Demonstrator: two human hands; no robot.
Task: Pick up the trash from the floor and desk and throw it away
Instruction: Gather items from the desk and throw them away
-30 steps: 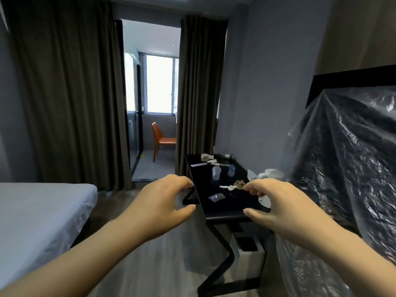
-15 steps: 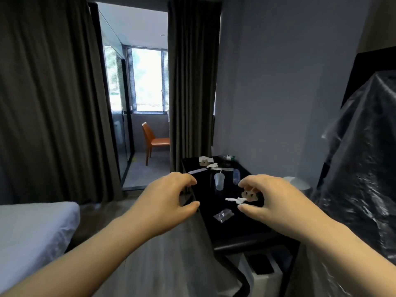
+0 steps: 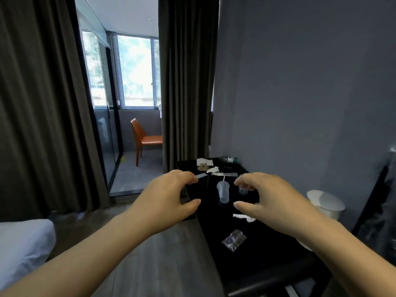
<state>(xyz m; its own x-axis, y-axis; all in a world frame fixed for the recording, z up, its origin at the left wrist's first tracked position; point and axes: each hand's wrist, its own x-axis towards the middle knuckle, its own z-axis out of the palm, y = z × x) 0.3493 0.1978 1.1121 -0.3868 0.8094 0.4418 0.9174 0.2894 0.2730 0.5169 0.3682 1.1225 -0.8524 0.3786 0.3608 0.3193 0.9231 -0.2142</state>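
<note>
Dim bedroom, glossy black desk [image 3: 267, 266] by a grey wall. Clear plastic cup [image 3: 222, 191] upright mid-desk. Crumpled white tissue [image 3: 244, 218] and crinkly clear wrapper [image 3: 234, 240] lie nearer than cup. Left hand [image 3: 169, 202] left of cup, right hand [image 3: 270, 200] right of it, both empty, fingers loosely curled, spread wide. Best grip thin cup wall gently. Round white bin [image 3: 325, 203] right of cup.

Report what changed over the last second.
The person stepped closer to the black desk; both hands advanced with it, the left hand now at its left edge, the right hand over the top beside the clear cup. Nothing grasped or released. Both hands stay empty, fingers loosely curved.
</note>
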